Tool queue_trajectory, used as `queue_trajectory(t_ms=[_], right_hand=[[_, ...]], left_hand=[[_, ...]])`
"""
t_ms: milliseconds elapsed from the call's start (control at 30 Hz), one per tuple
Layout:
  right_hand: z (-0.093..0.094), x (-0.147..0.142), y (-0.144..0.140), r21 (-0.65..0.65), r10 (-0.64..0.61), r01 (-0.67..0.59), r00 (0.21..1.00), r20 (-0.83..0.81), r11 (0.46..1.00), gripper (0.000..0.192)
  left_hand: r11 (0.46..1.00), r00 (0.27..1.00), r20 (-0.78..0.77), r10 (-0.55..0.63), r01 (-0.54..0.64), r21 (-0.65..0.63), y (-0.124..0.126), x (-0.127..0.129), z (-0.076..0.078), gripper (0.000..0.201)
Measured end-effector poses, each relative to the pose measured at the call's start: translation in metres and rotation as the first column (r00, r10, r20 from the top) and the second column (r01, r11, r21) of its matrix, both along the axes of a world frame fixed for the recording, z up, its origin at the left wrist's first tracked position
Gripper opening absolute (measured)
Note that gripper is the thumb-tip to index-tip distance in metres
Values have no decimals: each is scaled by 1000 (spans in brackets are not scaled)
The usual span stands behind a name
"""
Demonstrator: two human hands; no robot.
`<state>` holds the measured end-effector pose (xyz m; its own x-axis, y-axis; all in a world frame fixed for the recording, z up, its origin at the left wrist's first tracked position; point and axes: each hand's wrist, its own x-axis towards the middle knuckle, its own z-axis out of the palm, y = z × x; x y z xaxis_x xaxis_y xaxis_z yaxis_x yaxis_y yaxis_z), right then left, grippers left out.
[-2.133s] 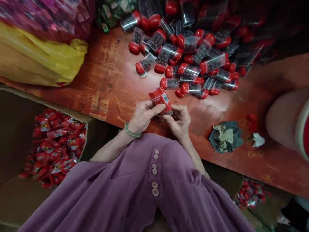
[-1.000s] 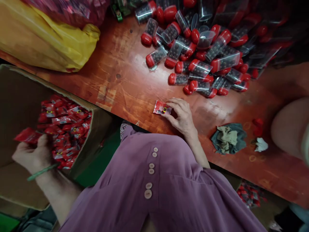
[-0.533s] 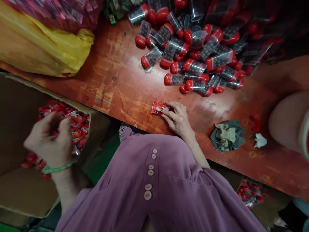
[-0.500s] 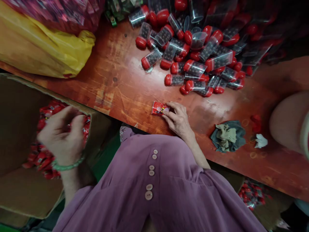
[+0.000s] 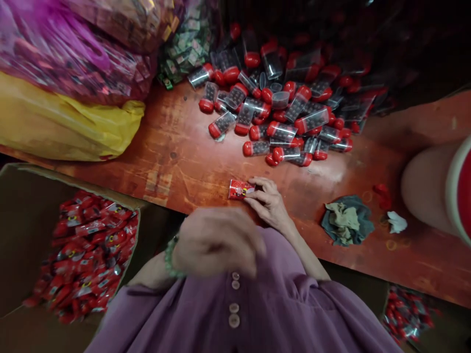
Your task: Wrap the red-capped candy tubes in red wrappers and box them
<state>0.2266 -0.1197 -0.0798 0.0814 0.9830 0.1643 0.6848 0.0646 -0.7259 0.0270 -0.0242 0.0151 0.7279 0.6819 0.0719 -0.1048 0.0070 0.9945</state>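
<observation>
A small red printed packet (image 5: 236, 189) is at the near part of the reddish-brown table (image 5: 191, 166), its right end gripped between the thumb and fingers of the right hand (image 5: 271, 203). Nearer and to the left, the left hand (image 5: 219, 242), blurred, its fingers bent, is in front of the purple garment (image 5: 279, 309); whether it holds anything, I cannot tell. Farther out lie a heap of clear red-ended plastic tubes (image 5: 281, 131) at the far side, a yellow plastic bag (image 5: 73, 122) far left, a cardboard box (image 5: 22, 220) of red packets (image 5: 86, 255) near left, and a pale tub (image 5: 427, 186) at right.
</observation>
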Motion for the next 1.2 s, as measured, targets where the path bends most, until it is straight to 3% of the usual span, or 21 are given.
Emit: queue_trajectory(t_ms=[67,167,233,333,433,533,600,700,833,900,967,1067,1133,1200], right_hand=[[3,1,3,-31,25,-24,999,26,999,17],[4,-1,7,-32,40,-37,995,97,999,17],[5,-1,7,-30,38,-35,992,124,999,19],[17,7,10,-112,106,-92,986,128,990,21],[41,22,27,-213,222,-198,970,95,957,22],[61,31,70,-122,127,-98,956,263,988,21],[63,28,107,-82,133,-109,915,380,991,22],[48,17,160,-80,161,-140,851,500,987,28],[20,8,198,-66,221,-218,831,511,974,28],[15,7,201,-74,253,-252,816,519,965,35],[18,7,196,-104,268,-251,809,523,962,31],[31,9,170,-118,199,-164,881,430,979,25],[37,14,142,-43,108,-101,974,197,994,28],[39,21,106,11,17,-15,985,-170,1000,30]], left_hand=[[951,998,-46,-50,62,302,10,19,-26,18],[745,956,-289,54,154,649,14,34,-67,28],[609,919,-387,79,263,749,13,34,-87,34],[437,910,-405,88,330,837,11,29,-98,33],[366,920,-373,119,309,878,12,27,-96,29],[357,932,-331,150,261,897,14,29,-92,24],[360,934,-324,153,253,898,16,30,-91,24],[385,930,-341,138,267,884,18,32,-91,26],[499,930,-359,74,277,821,21,34,-92,30],[561,925,-379,31,298,772,23,34,-92,33],[609,914,-406,0,322,725,23,35,-91,33],[637,891,-454,3,348,688,24,36,-89,32],[629,877,-479,32,355,692,24,37,-89,30],[622,877,-476,59,341,705,23,38,-90,28]])
